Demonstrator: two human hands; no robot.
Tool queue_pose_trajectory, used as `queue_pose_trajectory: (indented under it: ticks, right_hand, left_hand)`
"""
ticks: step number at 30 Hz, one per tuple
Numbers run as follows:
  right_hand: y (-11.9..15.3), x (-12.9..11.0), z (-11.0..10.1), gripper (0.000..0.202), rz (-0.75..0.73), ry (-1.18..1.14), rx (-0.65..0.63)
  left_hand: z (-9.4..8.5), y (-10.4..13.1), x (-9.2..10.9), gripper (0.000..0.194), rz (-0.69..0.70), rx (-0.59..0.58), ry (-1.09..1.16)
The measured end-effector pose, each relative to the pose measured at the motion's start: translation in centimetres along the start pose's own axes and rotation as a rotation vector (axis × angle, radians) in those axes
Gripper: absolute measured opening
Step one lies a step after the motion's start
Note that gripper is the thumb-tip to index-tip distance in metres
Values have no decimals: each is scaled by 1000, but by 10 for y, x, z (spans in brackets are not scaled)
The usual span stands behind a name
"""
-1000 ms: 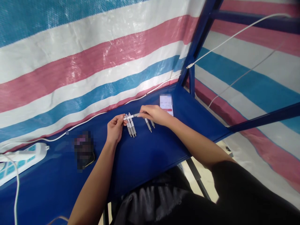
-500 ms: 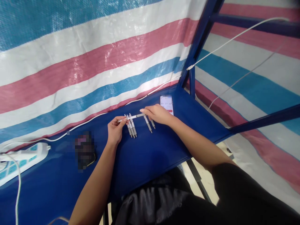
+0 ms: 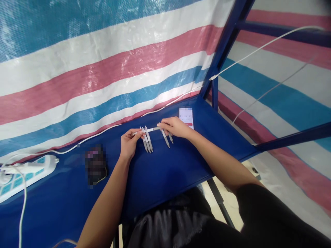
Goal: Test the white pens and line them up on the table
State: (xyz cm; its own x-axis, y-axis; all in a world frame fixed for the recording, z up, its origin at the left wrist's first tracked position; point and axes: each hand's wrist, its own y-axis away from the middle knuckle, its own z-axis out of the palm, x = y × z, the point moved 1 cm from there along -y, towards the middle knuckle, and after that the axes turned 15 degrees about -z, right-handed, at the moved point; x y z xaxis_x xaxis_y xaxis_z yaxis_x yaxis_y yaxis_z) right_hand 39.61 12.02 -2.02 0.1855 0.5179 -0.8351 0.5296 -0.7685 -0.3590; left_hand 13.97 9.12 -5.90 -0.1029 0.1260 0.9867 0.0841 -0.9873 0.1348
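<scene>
Between my two hands a white and grey pen [image 3: 152,129] is held sideways above the blue surface [image 3: 165,172]. My left hand [image 3: 129,142] pinches its white end between thumb and fingers. Around its grey end my right hand [image 3: 173,126] has its fingertips closed. Beneath the held pen lies a group of three similar pens [image 3: 148,143], side by side with their grey tips toward me. Two more pens [image 3: 167,139] lie under my right hand, their upper ends hidden by its fingers.
A phone with a lit screen [image 3: 186,116] lies behind my right hand. To the left are a dark, blurred-out object [image 3: 96,167] and a white power strip [image 3: 33,174]. A white cable [image 3: 103,129] runs along the striped sheet [image 3: 108,65]; blue frame bars [image 3: 215,93] stand at right.
The whole view has shifted slightly, so everything sits a little lower and farther right. Both hands keep hold of the pen, almost in the same pose.
</scene>
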Motion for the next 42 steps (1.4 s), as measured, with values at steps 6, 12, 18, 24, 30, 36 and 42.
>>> queue_pose_trajectory:
  ticks: [6, 12, 18, 24, 30, 36, 42]
  right_hand:
    - [0, 0, -2, 51, 2, 58, 2]
    - [0, 3, -7, 64, 35, -15, -1]
    - [0, 0, -5, 63, 77, -243, -34]
    - [3, -8, 2, 56, 76, -169, -118]
    - [4, -10, 8, 54, 131, -114, -153]
    - [3, -10, 7, 56, 43, -93, -123]
    - [-1, 1, -3, 63, 50, -25, 177]
  left_hand:
    - [6, 2, 4, 45, -22, 14, -14]
    - [15, -4, 16, 48, 4, -30, -31]
    - [35, -23, 37, 40, 158, 6, -19]
    - [61, -29, 18, 58, 41, 21, 58]
    - [58, -25, 13, 56, -8, 1, 73]
    - [57, -25, 19, 56, 5, -46, 66]
    - [57, -28, 16, 63, -41, -80, 40]
